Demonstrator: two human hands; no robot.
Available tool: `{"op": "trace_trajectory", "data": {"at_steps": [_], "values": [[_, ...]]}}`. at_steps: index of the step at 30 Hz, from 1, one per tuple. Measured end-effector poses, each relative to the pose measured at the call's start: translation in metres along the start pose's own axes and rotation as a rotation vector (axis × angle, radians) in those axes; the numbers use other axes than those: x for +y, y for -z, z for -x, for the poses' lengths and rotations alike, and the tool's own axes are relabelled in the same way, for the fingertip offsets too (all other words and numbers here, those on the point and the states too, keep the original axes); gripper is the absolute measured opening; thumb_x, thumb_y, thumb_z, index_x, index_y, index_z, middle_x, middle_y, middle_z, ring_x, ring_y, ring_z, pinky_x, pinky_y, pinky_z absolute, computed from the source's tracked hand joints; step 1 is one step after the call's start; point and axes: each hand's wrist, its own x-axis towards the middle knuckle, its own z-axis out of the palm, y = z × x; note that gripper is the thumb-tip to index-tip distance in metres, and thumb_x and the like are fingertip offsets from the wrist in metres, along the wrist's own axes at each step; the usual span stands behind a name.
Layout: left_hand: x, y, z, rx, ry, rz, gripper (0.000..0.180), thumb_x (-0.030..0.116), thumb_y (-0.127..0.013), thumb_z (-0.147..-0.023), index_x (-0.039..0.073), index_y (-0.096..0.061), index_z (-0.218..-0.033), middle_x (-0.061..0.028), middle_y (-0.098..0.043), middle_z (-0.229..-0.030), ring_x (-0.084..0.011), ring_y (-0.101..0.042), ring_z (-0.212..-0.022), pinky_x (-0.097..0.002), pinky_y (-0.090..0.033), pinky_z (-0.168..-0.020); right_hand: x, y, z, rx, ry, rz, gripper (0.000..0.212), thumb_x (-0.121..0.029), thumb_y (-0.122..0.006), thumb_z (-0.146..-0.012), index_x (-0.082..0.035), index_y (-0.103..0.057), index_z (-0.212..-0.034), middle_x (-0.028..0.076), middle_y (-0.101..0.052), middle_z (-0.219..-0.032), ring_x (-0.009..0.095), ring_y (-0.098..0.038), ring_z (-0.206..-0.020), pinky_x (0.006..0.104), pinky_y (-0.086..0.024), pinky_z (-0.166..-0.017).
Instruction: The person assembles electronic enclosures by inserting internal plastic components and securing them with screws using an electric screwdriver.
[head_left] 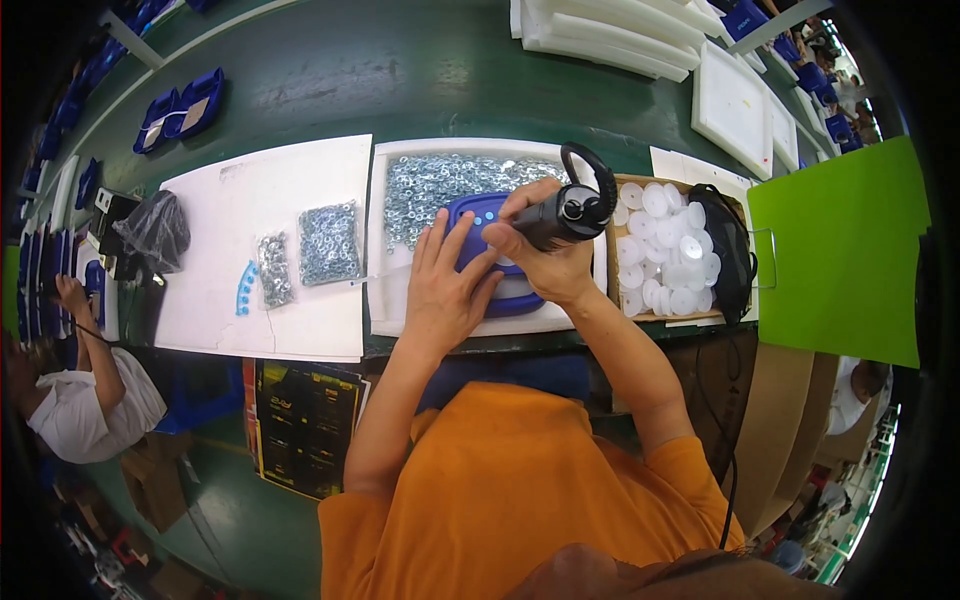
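My right hand [550, 262] is wrapped round a black power screwdriver [552, 222] with a hanging loop at its top end. The tool leans over a blue plastic housing [515, 303], and its tip is hidden by my fingers. On the housing's left side my left hand [440, 290] lies with its fingers stretched out and spread. Small light-blue dots show on the housing near my fingertips. Housing and hands are over a white foam tray [385, 312], whose far part holds many shiny metal washers [440, 180].
Right of the tray stands a cardboard box of white discs [665, 240], with a black bag [735, 250] beside it. Bags of metal parts [328, 243] and a light-blue strip [245, 288] lie on white board at left. A green panel [835, 250] stands far right. Another person [95, 395] works at left.
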Motion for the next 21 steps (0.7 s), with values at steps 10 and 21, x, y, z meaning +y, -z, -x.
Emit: {"op": "trace_trajectory", "data": {"at_steps": [10, 21], "values": [[0.004, 0.004, 0.000, -0.010, 0.007, -0.025, 0.030, 0.026, -0.085, -0.100, 0.018, -0.085, -0.129, -0.0201, -0.056, -0.170, -0.0518, -0.044, -0.163, -0.0651, -0.035, -0.133, -0.023, 0.027, -0.004, 0.225, 0.019, -0.255, 0.036, -0.009, -0.098, -0.095, -0.005, -0.069, -0.116, 0.004, -0.071, -0.095, 0.013, -0.068, -0.074, 0.0294, -0.058, -0.070], [0.003, 0.004, -0.002, -0.009, 0.008, -0.003, 0.027, 0.025, -0.086, -0.099, 0.016, -0.087, -0.125, -0.0198, -0.058, -0.169, -0.0516, -0.045, -0.162, -0.0638, -0.037, -0.133, -0.039, 0.083, 0.007, 0.436, -0.058, -0.169, 0.026, -0.010, -0.083, -0.107, -0.003, -0.065, -0.125, 0.006, -0.068, -0.092, 0.017, -0.067, -0.075, 0.0319, -0.056, -0.071]]}}
